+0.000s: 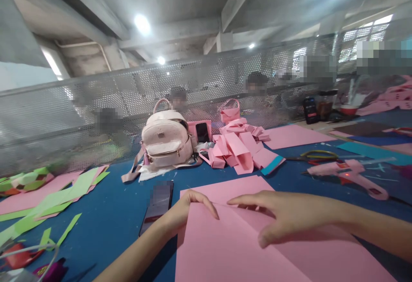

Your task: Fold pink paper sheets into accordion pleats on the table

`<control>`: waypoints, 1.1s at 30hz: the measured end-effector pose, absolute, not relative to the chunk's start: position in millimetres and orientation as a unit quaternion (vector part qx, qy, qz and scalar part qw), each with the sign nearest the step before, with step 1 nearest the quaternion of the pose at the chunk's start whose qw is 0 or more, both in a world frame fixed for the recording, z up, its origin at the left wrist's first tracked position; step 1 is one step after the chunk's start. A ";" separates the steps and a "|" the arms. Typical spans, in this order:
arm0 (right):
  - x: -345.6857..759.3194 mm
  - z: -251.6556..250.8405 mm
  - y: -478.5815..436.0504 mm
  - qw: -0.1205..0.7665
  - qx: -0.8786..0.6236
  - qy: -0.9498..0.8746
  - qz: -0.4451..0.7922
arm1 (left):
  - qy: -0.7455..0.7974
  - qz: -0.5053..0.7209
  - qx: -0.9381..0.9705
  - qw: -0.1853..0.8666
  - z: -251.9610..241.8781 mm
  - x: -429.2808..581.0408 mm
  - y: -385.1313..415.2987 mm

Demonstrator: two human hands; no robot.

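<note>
Pointing lengthwise forward, pink paper touches fingers.

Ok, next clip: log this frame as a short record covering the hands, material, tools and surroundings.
Left hand: fingers over the top edge of a pink sheet
Right hand: touching the same sheet, thumb spread from the fingers
Beneath: more pink paper
Tool: pink glue gun, red light lit
Near left forearm: dark phone
Behind: pale backpack
Surface: blue table
</note>
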State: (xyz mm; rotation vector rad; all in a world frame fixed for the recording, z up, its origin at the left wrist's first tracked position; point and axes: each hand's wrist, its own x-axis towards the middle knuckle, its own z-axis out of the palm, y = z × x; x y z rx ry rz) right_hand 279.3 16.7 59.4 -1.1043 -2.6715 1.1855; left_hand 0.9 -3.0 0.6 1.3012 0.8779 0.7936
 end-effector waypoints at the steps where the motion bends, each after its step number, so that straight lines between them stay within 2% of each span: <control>1: 271.2 56.7 19.1 0.010 -0.332 -0.854 0.401 | 0.390 0.349 0.566 0.637 0.5 1.1 -2.5; 10: 233.3 5.9 67.9 0.086 -0.234 -0.728 0.639 | 0.440 0.435 0.465 0.633 -25.7 -3.6 21.6; 18: 246.2 -9.8 97.9 0.116 -0.206 -0.657 0.716 | 0.453 0.443 0.340 0.695 -29.5 5.0 19.5; 23: 259.2 -7.1 103.6 0.098 -0.226 -0.570 0.784 | 0.312 0.447 0.313 0.778 -46.7 8.1 22.0; 33: 266.1 -35.3 134.3 0.145 -0.228 -0.522 0.809 | 0.304 0.416 0.368 0.774 -52.7 26.5 50.9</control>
